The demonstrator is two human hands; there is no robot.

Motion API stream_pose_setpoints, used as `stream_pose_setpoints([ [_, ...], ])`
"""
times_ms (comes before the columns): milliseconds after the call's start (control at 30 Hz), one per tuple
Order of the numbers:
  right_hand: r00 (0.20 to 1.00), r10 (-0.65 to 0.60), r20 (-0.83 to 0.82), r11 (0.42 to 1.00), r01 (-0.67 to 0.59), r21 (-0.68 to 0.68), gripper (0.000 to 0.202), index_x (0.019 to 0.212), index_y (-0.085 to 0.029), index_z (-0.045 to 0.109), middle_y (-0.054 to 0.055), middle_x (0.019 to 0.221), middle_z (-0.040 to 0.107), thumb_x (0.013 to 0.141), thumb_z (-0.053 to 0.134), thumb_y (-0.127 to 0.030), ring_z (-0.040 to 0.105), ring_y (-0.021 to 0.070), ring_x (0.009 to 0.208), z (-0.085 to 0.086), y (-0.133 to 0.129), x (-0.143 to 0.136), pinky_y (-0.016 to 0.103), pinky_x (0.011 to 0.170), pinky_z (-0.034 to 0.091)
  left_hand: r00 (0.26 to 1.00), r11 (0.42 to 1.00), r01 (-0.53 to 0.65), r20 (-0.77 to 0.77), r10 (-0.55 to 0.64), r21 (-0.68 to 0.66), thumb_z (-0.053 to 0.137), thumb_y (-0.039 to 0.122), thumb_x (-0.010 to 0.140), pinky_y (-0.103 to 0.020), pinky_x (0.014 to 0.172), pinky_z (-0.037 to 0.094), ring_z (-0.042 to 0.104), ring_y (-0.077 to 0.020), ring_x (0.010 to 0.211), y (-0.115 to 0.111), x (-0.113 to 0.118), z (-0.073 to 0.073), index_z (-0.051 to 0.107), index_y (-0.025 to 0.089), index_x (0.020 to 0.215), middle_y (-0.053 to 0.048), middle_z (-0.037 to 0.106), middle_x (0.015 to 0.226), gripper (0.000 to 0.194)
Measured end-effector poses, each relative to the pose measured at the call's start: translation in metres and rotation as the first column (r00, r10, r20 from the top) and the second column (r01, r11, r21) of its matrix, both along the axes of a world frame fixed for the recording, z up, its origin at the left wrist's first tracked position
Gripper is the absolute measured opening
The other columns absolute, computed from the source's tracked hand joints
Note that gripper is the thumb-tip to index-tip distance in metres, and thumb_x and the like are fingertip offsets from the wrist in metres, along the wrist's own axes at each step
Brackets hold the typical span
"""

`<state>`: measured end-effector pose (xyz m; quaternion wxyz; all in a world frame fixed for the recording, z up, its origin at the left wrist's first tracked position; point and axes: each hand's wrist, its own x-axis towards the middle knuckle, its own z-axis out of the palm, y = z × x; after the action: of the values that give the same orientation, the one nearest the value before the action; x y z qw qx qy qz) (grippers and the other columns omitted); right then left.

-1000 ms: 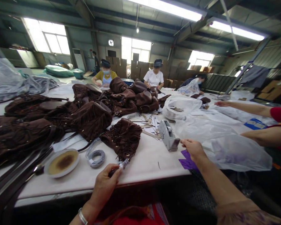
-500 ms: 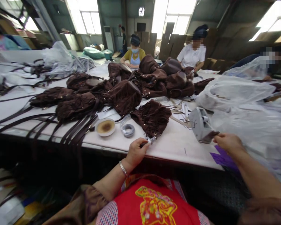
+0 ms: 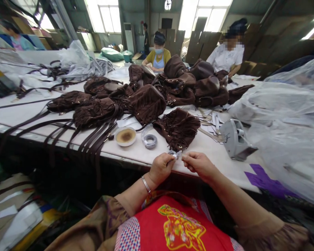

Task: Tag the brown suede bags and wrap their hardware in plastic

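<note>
My left hand, with a silver bangle at its wrist, is closed on a small plastic-wrapped end at the near side of a dark brown fringed bag. Close beside it, my right hand is pinched on what looks like a small piece of clear tape, nearly touching the wrapped part. What exactly lies under the plastic is too small to make out. A grey tape dispenser stands to the right of the bag. On the left are a grey coil and a white bowl with a brownish inside.
More brown bags are heaped across the table, with long straps hanging over its front edge. Clear plastic bags and a purple strip lie at right. Two people sit opposite; others are farther off.
My right hand has left the tape dispenser and come across to the left hand, at the plastic-wrapped end. My left hand keeps its hold. The whole view has shifted slightly.
</note>
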<state>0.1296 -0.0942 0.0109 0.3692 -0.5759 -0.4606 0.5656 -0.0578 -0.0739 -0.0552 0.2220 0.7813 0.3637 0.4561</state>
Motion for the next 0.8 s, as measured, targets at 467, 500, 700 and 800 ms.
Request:
stream_pose_setpoints([
  [467,0.980,-0.039,0.193,0.973,0.081,-0.215,0.028,0.056,-0.019,0.050,-0.007,0.040,0.045,0.064,0.069,-0.037,0.032,0.0045,0.033,-0.010,0.022,-0.024,0.020,0.034,0.017,0.982,0.988,0.062,-0.186,-0.035,0.145,0.042,0.020,0.098,-0.027,0.067,0.044,0.055,-0.0160,0.071,0.001,-0.002,-0.005,0.066,0.016,0.088,-0.004,0.059,0.075,0.026],
  [500,0.978,-0.050,0.203,0.969,0.097,-0.229,0.028,0.056,-0.019,0.050,-0.007,0.039,0.044,0.065,0.069,-0.036,0.031,0.0044,0.032,-0.011,0.022,-0.025,0.020,0.034,0.017,0.975,0.985,0.069,-0.221,-0.032,0.158,0.042,0.020,0.098,-0.027,0.067,0.043,0.054,-0.0161,0.070,0.000,-0.002,-0.006,0.066,0.017,0.087,-0.004,0.058,0.074,0.027],
  [700,0.972,-0.078,0.220,0.955,0.137,-0.264,0.030,0.056,-0.020,0.049,-0.007,0.038,0.040,0.069,0.070,-0.038,0.032,0.0057,0.032,-0.024,0.020,-0.028,0.020,0.032,0.018,0.912,0.974,0.117,-0.409,-0.028,0.195,0.039,0.020,0.097,-0.031,0.072,0.043,0.054,-0.0201,0.077,-0.001,-0.002,-0.010,0.067,0.018,0.091,-0.006,0.059,0.079,0.029],
  [800,0.978,-0.057,0.200,0.972,0.100,-0.211,0.032,0.055,-0.021,0.050,-0.006,0.037,0.040,0.067,0.074,-0.038,0.033,0.0069,0.033,-0.028,0.023,-0.029,0.021,0.032,0.018,0.890,0.962,0.154,-0.455,-0.036,0.224,0.039,0.021,0.098,-0.033,0.075,0.045,0.054,-0.0222,0.081,-0.001,-0.003,-0.011,0.068,0.018,0.094,-0.009,0.060,0.084,0.029],
])
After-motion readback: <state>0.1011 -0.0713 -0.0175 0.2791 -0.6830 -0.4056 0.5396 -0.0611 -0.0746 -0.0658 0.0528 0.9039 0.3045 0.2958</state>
